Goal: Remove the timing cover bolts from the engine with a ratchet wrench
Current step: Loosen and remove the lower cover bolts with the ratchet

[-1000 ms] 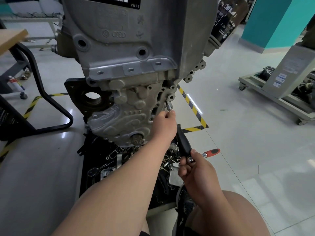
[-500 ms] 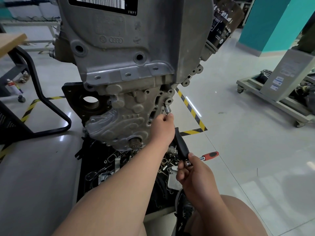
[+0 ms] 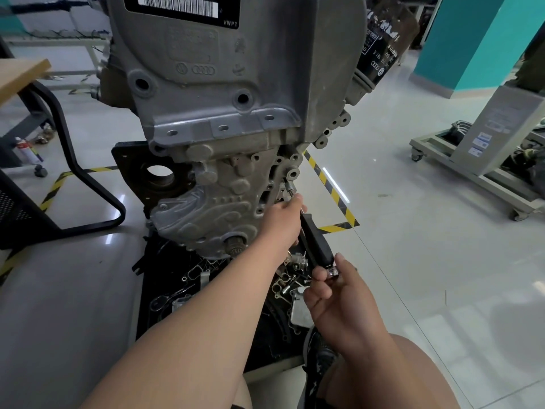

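Head view: ratchet wrench [image 3: 317, 246] slants up-left, its tip on the bolt [image 3: 290, 187].

Below the engine [image 3: 224, 93], loose parts [image 3: 290, 283] lie on a mat [image 3: 159, 278].

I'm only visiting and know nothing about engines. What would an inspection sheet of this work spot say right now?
Surface: glossy grey floor; black tray under the engine.
Job's things: timing cover on the upright engine; black-handled tool, its tip at the cover's right edge.
Clutter: loose bolts and small parts on the tray; spray can by the desk.
Hands: left hand grips the tool's shaft; right hand pinches its chrome end.
Cables: nothing seen near the hands.
Surroundings: wheeled cart, teal pillar, wood-topped desk, yellow-black floor tape.
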Tool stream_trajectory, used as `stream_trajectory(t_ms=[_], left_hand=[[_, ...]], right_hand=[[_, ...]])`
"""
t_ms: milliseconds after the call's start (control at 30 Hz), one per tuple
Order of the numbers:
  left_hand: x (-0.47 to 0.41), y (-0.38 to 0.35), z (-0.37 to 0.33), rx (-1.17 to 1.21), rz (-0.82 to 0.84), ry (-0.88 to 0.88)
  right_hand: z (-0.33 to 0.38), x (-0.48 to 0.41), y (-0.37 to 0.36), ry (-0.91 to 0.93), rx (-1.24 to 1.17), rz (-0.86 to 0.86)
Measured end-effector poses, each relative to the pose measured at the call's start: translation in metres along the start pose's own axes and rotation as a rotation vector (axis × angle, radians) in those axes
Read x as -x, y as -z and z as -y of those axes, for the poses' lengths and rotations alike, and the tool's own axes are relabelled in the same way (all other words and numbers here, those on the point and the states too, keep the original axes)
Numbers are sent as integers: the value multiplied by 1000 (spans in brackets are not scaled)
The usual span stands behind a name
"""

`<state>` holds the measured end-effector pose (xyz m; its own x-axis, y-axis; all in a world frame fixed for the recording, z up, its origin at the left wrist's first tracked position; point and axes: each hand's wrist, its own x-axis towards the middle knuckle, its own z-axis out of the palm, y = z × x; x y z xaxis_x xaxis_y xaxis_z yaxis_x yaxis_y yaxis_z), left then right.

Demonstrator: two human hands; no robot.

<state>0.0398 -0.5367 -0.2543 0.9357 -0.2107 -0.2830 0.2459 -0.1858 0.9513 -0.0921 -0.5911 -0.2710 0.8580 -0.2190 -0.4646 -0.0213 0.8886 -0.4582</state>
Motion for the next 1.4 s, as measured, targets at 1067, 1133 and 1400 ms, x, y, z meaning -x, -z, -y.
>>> stream_trajectory(t_ms=[1067,1133,1400], left_hand=[[46,0,21,40,126,81],[48,2,23,86,172,82],[52,5,35,56,297,78]], right_hand=[[-12,7,4,320,661,-76],[-10,8,1,158,390,12],[-4,11,-3,-162,-32,100]])
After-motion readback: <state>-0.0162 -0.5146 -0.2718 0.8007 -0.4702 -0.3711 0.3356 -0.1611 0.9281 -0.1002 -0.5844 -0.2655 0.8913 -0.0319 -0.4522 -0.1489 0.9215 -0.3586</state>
